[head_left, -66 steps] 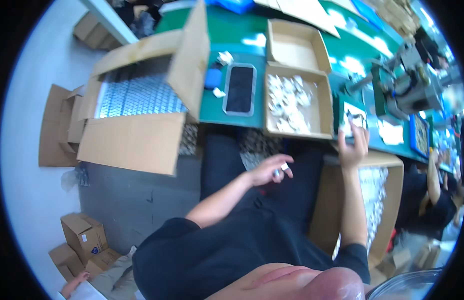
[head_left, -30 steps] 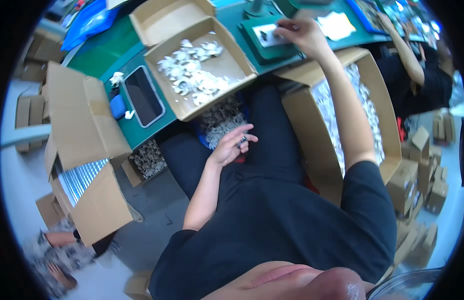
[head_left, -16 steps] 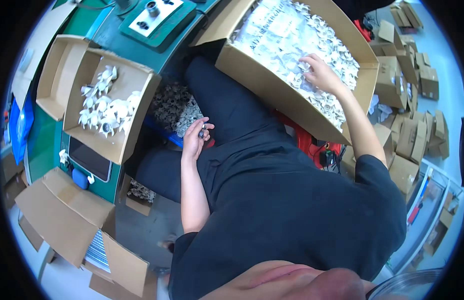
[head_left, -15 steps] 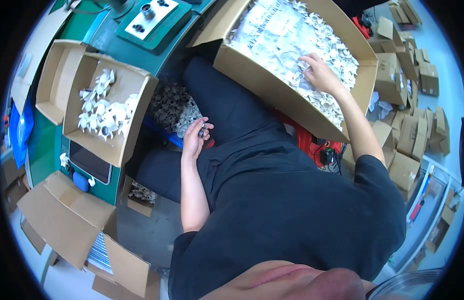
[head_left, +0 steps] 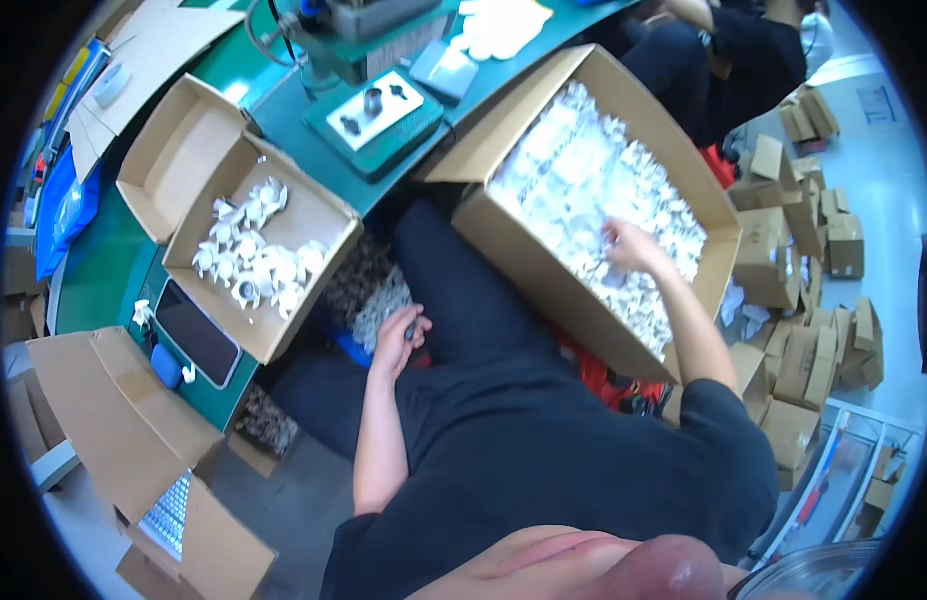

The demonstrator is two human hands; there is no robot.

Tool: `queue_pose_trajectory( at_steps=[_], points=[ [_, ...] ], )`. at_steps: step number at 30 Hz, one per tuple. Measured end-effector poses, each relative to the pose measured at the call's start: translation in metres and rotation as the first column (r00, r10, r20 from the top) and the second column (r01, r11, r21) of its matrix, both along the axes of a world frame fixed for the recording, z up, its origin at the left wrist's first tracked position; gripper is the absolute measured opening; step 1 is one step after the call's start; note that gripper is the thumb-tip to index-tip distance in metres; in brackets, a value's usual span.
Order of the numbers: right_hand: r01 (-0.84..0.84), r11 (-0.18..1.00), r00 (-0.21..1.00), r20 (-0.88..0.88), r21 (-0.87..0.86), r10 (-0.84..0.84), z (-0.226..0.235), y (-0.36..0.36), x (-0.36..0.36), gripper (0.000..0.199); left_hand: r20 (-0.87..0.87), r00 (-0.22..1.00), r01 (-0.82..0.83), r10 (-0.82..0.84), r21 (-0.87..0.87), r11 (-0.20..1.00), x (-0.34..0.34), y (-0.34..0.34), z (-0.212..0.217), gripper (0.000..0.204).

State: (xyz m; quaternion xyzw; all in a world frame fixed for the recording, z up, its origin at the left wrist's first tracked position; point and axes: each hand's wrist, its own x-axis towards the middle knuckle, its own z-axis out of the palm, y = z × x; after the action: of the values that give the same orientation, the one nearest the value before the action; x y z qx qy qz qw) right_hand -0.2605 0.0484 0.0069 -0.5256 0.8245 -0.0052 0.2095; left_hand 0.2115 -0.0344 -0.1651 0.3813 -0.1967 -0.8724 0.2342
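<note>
My left hand is over my lap, its fingers curled around a small dark cylindrical part. My right hand reaches into a large cardboard box on the right, with its fingers bent together at the contents; what they pinch, if anything, is too blurred to name. Small white plastic parts fill this box, partly covered by a crumpled clear plastic bag. To the left, a smaller open carton holds a loose pile of white flared parts.
On the green bench stand a fixture with a white plate, a phone and a blue case. Dark and grey parts lie in a container below the bench. Another person sits beyond the large box; cartons are stacked right.
The view has shifted, so the bench and boxes appear lower and more of the far bench shows. My right hand remains in the large box; my left still holds the dark part.
</note>
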Motion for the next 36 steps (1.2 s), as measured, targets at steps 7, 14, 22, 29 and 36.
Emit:
queue_pose_trajectory(
  at_steps=[7,14,22,29,36],
  points=[
    [-0.082,0.966,0.994,0.095,0.243,0.061,0.017,-0.014,-0.012,0.020,0.015,1.000,-0.016,0.016,0.001,1.000,0.008,-0.002,-0.003,0.028],
    [0.070,0.952,0.924,0.378,-0.297,0.050,0.095,-0.115,0.011,0.031,0.015,0.999,-0.047,0.047,-0.016,0.999,0.007,-0.002,-0.002,0.028],
    [0.172,0.884,0.272,0.883,-0.435,0.382,0.089,-0.308,0.156,0.034,0.070,0.997,-0.016,0.017,-0.021,1.000,0.008,0.000,-0.006,0.027],
    [0.029,0.944,0.508,0.819,-0.328,0.269,0.102,-0.318,0.178,0.035,0.079,0.997,-0.023,0.024,-0.018,1.000,0.018,0.003,-0.013,0.027],
    [-0.089,0.941,0.718,0.634,-0.326,0.287,0.116,-0.316,0.182,0.031,0.089,0.996,-0.007,0.007,-0.008,1.000,0.016,-0.001,-0.016,0.029]
  ],
)
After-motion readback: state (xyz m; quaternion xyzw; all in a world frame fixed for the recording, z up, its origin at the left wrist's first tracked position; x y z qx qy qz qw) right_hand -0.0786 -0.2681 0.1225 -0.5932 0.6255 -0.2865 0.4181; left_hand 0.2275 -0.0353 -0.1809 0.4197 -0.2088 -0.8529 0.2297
